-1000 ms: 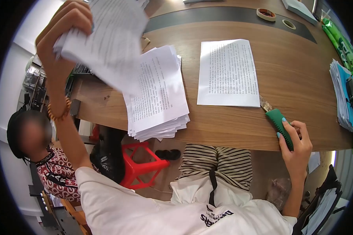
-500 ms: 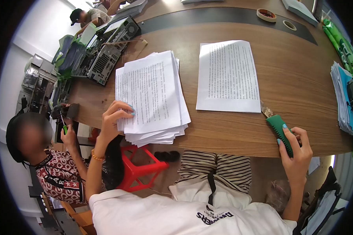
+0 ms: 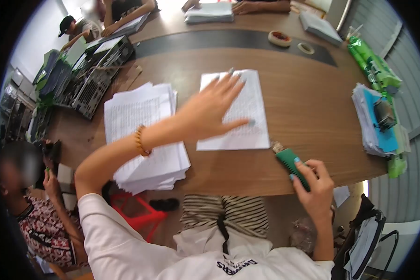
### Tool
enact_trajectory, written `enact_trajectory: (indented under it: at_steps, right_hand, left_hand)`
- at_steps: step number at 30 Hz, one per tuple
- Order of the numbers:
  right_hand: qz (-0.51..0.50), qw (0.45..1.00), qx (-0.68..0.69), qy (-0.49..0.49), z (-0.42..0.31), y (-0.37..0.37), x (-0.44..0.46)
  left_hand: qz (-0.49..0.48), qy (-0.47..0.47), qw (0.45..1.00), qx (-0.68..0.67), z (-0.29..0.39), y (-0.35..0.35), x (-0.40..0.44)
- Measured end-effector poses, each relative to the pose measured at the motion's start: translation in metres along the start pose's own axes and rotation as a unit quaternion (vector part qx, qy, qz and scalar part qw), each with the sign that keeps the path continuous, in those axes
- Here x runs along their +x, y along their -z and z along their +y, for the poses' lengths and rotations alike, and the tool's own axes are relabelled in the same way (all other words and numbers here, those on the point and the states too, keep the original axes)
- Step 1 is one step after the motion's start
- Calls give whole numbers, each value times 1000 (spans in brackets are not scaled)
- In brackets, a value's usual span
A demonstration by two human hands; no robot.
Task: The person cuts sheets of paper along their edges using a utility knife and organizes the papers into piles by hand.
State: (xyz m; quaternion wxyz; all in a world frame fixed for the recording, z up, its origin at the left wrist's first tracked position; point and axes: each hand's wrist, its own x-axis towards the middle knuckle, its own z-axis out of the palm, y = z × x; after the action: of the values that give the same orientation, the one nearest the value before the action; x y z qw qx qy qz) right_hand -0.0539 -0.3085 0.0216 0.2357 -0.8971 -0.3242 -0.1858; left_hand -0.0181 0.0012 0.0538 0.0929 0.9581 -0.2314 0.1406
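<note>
My left hand (image 3: 212, 105) is spread open over a small set of printed sheets (image 3: 252, 100), its fingers slightly smeared by motion. Whether the palm touches the paper, I cannot tell. The left forearm, with a beaded bracelet (image 3: 141, 141), crosses above a thicker, uneven stack of printed pages (image 3: 135, 109). My right hand (image 3: 316, 186) is closed around a green tool (image 3: 291, 164) with a ridged edge and a pale, brownish tip. That tip sits near the sheets' lower right corner, over the table.
Rolls of tape (image 3: 279, 39) lie on the table's dark strip. An opened computer case (image 3: 91, 86) stands at left, with papers and a clip (image 3: 383, 114) at right. A co-worker (image 3: 49, 219) sits at left; other people's hands rest by papers (image 3: 208, 12) across the table.
My left hand has left the thick stack and swung right, over the smaller set of sheets. My right hand still holds the green tool. The head view has shifted.
</note>
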Motion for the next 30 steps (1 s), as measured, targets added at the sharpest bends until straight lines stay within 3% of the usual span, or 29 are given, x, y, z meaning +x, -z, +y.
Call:
enact_trajectory:
  at_steps: [2, 4, 17, 30]
  right_hand:
    - [-10, 1000, 13, -19, -5, 0, -1]
    - [4, 1000, -4, -21, -6, -1, -1]
    - [6, 999, -13, -32, 0, -17, 27]
    - [10, 999, -38, 29, 31, -45, 92]
  left_hand:
    - [-74, 26, 997, 5, -5, -38, -9]
    - [-89, 43, 995, -28, -12, -59, -19]
    - [-47, 44, 998, -17, -10, -64, -20]
    - [-14, 37, 999, -21, -10, -69, -22]
